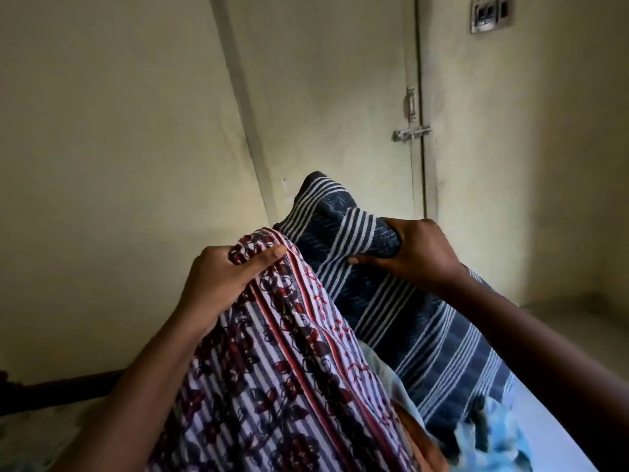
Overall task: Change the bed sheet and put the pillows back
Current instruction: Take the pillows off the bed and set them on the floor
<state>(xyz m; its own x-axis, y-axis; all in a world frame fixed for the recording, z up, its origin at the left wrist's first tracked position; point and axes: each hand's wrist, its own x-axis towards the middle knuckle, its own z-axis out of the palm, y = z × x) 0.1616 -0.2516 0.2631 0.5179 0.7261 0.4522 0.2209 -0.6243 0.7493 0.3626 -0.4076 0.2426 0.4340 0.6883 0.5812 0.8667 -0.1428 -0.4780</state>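
Two pillows are held up in front of me. My left hand (224, 277) grips the top edge of a pillow with a white, red and dark floral striped cover (279, 362). My right hand (412, 253) pinches the upper corner of a dark blue pillow with white stripes (391, 301), which lies against the right side of the floral one. Light blue cloth (493, 441) shows at the bottom right, beneath the pillows. The pillows' lower ends are hidden by my arms and the frame edge.
A pale yellow-green wall (119, 148) stands close ahead. A closed door (340, 97) with a metal slide bolt (410, 132) is behind the pillows. A switch plate (490, 13) is at the top right. A dark wooden bed edge (68, 390) runs at the lower left.
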